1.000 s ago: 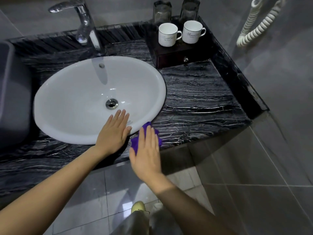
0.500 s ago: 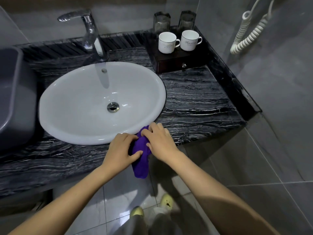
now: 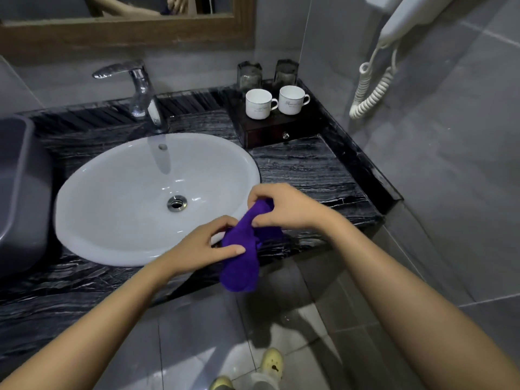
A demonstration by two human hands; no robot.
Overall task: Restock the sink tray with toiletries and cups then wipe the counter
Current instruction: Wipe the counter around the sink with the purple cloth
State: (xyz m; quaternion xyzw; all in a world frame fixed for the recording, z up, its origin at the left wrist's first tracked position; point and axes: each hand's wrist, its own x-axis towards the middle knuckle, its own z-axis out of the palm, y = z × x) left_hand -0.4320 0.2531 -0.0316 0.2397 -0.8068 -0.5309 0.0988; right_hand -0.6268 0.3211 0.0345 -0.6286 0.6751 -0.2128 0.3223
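Comparing with half a second back: the view sits higher, so the wood-framed mirror [image 3: 126, 35] now shows on the far wall. The hands have drawn apart, and the cloth is pulled longer between them instead of being one tight bunch. One second back the right hand lay flat on it.

Black veined marble counter [image 3: 309, 170] surrounds the white oval basin [image 3: 118, 198]. The purple cloth [image 3: 242, 257] is at the near counter edge, just right of the basin's near rim. Its lower end hangs past the edge in front of the floor tiles. Whether it touches the stone cannot be told.

Right hand [image 3: 284, 206]: fingers curled tight round the cloth's upper end, by the basin's right rim. Left hand [image 3: 202, 246]: fingers bent, thumb laid straight across the cloth's middle, pinching it.

Around:
- Grey tub [image 3: 17, 192] at the left edge.
- White wall hair dryer [image 3: 405, 21] with coiled cord, on the right.
- Chrome tap [image 3: 140, 91] behind the basin.
- Dark wooden tray [image 3: 270, 130] in the far right corner, carrying two white cups [image 3: 257, 104] in front and two glass tumblers [image 3: 249, 74] behind. All stand upright, well apart from the hands.
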